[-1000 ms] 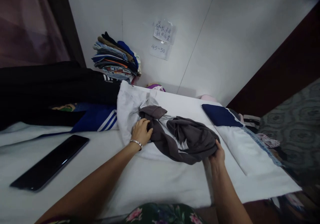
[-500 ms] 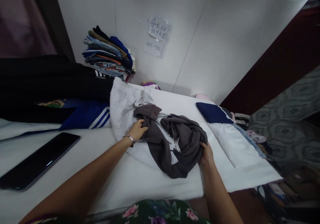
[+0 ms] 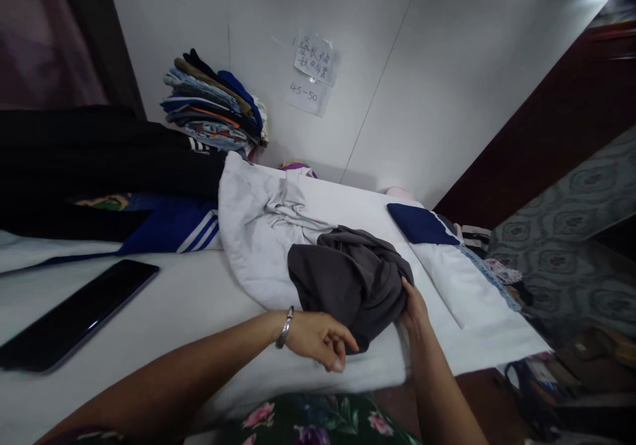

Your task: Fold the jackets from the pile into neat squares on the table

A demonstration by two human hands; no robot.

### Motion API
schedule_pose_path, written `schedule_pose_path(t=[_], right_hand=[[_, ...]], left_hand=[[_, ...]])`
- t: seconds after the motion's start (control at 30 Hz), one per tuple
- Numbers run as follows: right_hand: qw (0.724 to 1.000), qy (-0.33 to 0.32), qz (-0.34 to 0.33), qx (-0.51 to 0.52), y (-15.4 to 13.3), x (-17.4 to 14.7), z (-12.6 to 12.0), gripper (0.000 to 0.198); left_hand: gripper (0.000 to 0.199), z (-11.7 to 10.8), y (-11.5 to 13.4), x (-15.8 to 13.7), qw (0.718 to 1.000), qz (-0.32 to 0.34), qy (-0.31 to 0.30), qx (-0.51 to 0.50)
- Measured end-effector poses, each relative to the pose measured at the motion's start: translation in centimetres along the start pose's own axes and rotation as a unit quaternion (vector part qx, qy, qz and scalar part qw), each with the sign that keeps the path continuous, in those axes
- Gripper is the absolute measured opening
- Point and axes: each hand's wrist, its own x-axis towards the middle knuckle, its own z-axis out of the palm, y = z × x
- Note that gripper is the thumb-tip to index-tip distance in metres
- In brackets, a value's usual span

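A crumpled garment lies on the white-covered table, with a bunched dark grey part [image 3: 355, 279] at the right and a pale grey-white part [image 3: 256, 226] spread to the left. At the right edge of the dark cloth, my right hand [image 3: 413, 307] has its fingers closed on the fabric, the fingertips partly hidden by folds. My left hand [image 3: 320, 340], with a silver bracelet at the wrist, hovers by the near edge of the dark part. Its index finger points out, the other fingers are loosely bent, and no cloth shows in it.
A black phone [image 3: 79, 312] lies at the left. Behind it are black clothes [image 3: 99, 160] and a blue striped garment [image 3: 169, 223]. A folded stack [image 3: 213, 107] stands against the wall. Folded navy-and-white clothing [image 3: 422, 223] lies at the right, near the table edge.
My left hand has let go of the dark sleeve-like strip and moved right and nearer. That strip is now folded over onto the dark bunch. My right hand stays at the right edge.
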Motion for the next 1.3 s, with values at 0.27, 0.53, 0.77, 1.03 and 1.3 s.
schedule_pose_path(t=[0.27, 0.53, 0.77, 1.03, 1.3], right_hand=[[0.993, 0.038, 0.006, 0.107, -1.8, -0.2, 0.3, 0.025], [0.995, 0.027, -0.001, 0.091, -1.9, -1.3, -0.4, 0.029], [0.995, -0.005, 0.056, 0.080, -1.1, -1.6, -1.8, 0.034], [0.994, -0.035, -0.047, 0.094, -0.6, -2.3, -1.2, 0.035], [0.988, -0.067, -0.135, 0.028, -0.4, -3.1, -1.5, 0.035]], left_hand=[[0.032, -3.9, 2.3, -1.7, 0.847, 0.099, 0.468, 0.234], [0.043, -4.5, -0.6, -0.6, 0.759, -0.011, 0.424, 0.494], [0.013, -3.6, 2.9, -0.8, 0.832, -0.037, 0.266, 0.486], [0.026, -6.5, 8.7, 5.5, 0.747, -0.035, 0.376, 0.547], [0.035, -8.5, 8.6, 16.2, 0.710, -0.109, 0.301, 0.627]])
